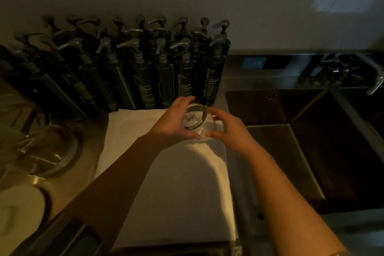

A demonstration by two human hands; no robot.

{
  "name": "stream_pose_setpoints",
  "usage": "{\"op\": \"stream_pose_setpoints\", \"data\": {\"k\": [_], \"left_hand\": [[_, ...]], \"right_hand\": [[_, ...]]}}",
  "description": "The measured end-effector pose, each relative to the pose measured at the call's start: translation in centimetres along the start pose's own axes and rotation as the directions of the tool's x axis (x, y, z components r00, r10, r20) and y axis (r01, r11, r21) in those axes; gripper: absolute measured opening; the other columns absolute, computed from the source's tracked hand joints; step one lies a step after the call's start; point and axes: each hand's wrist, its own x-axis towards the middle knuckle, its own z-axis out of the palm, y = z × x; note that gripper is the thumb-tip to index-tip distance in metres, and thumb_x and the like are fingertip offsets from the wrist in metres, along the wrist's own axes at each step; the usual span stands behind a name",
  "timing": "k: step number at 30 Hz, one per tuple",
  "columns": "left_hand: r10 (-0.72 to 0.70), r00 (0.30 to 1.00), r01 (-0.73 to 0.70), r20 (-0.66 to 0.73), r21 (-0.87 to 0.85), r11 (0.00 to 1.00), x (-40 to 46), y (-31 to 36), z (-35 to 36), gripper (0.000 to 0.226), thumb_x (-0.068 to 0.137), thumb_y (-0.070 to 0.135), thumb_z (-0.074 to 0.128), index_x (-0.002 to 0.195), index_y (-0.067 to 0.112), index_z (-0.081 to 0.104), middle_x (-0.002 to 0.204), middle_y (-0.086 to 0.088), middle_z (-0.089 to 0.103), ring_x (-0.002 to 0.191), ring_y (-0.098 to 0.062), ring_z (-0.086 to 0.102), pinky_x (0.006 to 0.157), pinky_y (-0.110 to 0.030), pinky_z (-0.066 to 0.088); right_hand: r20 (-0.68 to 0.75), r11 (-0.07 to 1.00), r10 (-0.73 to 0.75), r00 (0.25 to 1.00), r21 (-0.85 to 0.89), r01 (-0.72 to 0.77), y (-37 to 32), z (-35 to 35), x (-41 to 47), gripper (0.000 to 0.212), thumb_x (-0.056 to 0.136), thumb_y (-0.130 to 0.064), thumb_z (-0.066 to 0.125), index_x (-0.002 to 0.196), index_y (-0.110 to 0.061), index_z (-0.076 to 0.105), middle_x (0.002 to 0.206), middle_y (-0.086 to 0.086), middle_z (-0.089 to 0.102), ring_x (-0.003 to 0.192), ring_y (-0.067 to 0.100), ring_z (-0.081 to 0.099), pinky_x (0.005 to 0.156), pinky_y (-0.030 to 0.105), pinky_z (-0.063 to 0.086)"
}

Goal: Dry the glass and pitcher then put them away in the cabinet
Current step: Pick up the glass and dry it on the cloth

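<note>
Head view: both hands, left [172, 119] and right [226, 129], grip the glass [194, 117], mouth tilted toward camera.

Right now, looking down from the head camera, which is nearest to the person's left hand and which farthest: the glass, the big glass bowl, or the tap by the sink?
1. The glass: held in the left hand, fingers around it, over the white towel.
2. The glass bowl: off to the left on the counter.
3. The tap: far right, beyond the sink.
</note>
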Motion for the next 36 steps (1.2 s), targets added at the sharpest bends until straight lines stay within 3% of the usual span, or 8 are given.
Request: {"op": "stream_pose_setpoints", "data": {"k": [9,17,21,24,26,30,33,36], "left_hand": [[-0.009,0.999,0.007,-0.037,-0.069,0.998,2.0,-1.9,3.4,0.107,0.054,0.025,0.093,0.145,0.023,0.035,0.144,0.003,0.044,0.128,-0.013,0.044,0.105,-0.032,0.04],[-0.012,1.0,0.011,-0.005,-0.093,0.996,2.5,-2.3,4.8,0.099,0.064,0.028,0.088,0.145,0.028,0.032,0.146,0.006,0.041,0.132,-0.012,0.039,0.103,-0.024,0.034],[-0.043,0.999,0.04,-0.027,-0.103,0.994,2.5,-2.7,5.3,0.103,0.062,0.048,0.086,0.146,0.027,0.031,0.148,0.004,0.035,0.134,-0.012,0.035,0.108,-0.034,0.037],[-0.13,0.984,0.111,-0.12,-0.153,0.982,2.0,-2.8,5.3,0.104,0.061,0.04,0.088,0.145,0.022,0.031,0.147,0.001,0.031,0.131,-0.014,0.036,0.094,-0.016,0.039],[-0.163,0.973,0.132,-0.164,-0.185,0.974,1.6,-2.6,5.4,0.097,0.061,0.034,0.089,0.141,0.021,0.035,0.142,0.001,0.035,0.126,-0.015,0.04,0.089,-0.015,0.04],[-0.163,0.971,0.12,-0.177,-0.232,0.965,1.1,-2.3,6.0,0.083,0.061,0.032,0.09,0.13,0.029,0.044,0.127,0.008,0.047,0.118,-0.016,0.049,0.098,-0.037,0.045],[-0.104,0.977,0.051,-0.186,-0.268,0.962,0.8,-1.9,6.1,0.073,0.062,0.027,0.089,0.12,0.038,0.045,0.115,0.02,0.048,0.116,-0.015,0.05,0.098,-0.036,0.044],[-0.092,0.981,0.048,-0.172,-0.246,0.968,1.1,-2.0,6.0,0.075,0.064,0.024,0.088,0.13,0.023,0.051,0.127,0.003,0.053,0.119,-0.017,0.05,0.097,-0.028,0.039]], "right_hand": [[-0.022,0.991,0.111,0.994,0.08,-0.109,3.7,1.9,1.9,0.066,0.079,-0.011,0.075,0.136,-0.024,0.044,0.131,-0.001,0.054,0.12,0.012,0.05,0.092,0.025,0.037],[-0.041,0.982,0.15,0.988,0.124,-0.144,5.0,2.8,2.3,0.067,0.076,-0.011,0.077,0.133,-0.025,0.045,0.128,-0.003,0.056,0.115,0.012,0.053,0.093,0.027,0.042],[-0.012,0.981,0.139,0.99,0.138,-0.136,5.0,2.2,2.0,0.074,0.075,-0.024,0.08,0.138,-0.027,0.041,0.135,-0.003,0.054,0.123,0.014,0.051,0.1,0.031,0.041],[-0.013,0.972,0.126,0.992,0.199,-0.12,4.4,1.5,1.8,0.081,0.08,-0.026,0.074,0.148,-0.029,0.029,0.146,-0.006,0.043,0.132,0.01,0.04,0.102,0.026,0.033],[-0.024,0.971,0.109,0.994,0.216,-0.102,3.9,1.3,1.8,0.077,0.085,-0.021,0.069,0.149,-0.03,0.026,0.149,-0.005,0.039,0.134,0.008,0.036,0.103,0.025,0.029],[-0.009,0.962,0.129,0.992,0.245,-0.123,3.5,1.6,2.4,0.065,0.09,-0.017,0.063,0.146,-0.028,0.032,0.146,-0.003,0.042,0.127,0.005,0.037,0.1,0.024,0.032],[-0.053,0.971,0.113,0.992,0.217,-0.099,3.7,2.2,2.4,0.06,0.089,-0.017,0.066,0.142,-0.024,0.04,0.14,0.001,0.05,0.126,0.012,0.046,0.099,0.024,0.035],[-0.119,0.973,0.124,0.985,0.211,-0.097,3.5,2.6,2.2,0.057,0.084,-0.015,0.07,0.137,-0.017,0.047,0.132,0.004,0.055,0.118,0.012,0.05,0.097,0.027,0.04]]}}
